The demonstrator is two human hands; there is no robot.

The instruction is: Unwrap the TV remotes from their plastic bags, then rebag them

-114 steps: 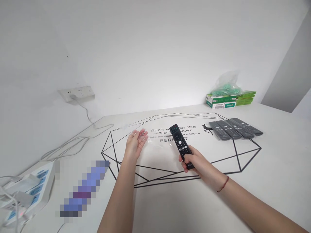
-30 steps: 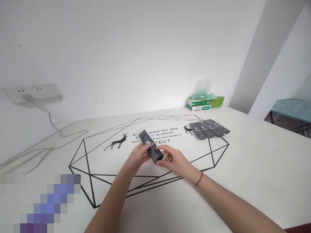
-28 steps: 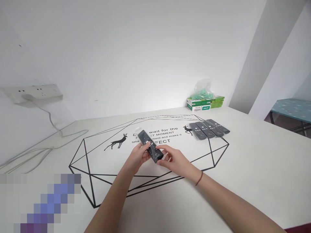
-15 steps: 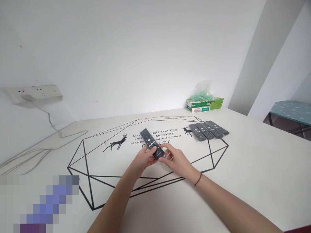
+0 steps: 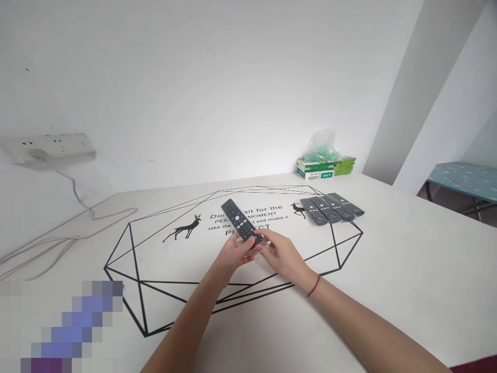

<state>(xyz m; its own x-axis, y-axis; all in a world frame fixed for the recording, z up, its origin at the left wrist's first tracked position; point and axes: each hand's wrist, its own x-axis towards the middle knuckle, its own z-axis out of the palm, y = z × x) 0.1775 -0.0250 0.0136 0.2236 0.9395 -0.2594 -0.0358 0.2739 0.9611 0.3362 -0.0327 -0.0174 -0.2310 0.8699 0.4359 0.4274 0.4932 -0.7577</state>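
Observation:
A black remote control [image 5: 237,218] is held tilted above the white table, its buttons facing up. Around its lower end shows a clear plastic sleeve [image 5: 264,252]. My left hand [image 5: 234,255] is closed on the remote's lower left side, thumb on the front and fingers beneath. On the other side, my right hand [image 5: 280,253] pinches near the bottom end, where remote and plastic meet. Farther right, several wrapped remote controls [image 5: 329,208] lie side by side on the table.
Green and white boxes [image 5: 315,169] stand against the wall, a clear bag with green contents [image 5: 322,149] on top. At left, a wall socket [image 5: 58,147] feeds a white cable [image 5: 75,189] lying across the table [image 5: 407,269]. A blue patterned table [image 5: 466,176] stands at far right.
The remote has shifted slightly up and left in my hands. Loose clear plastic now sticks out below its lower end, and my right fingers have moved onto that end.

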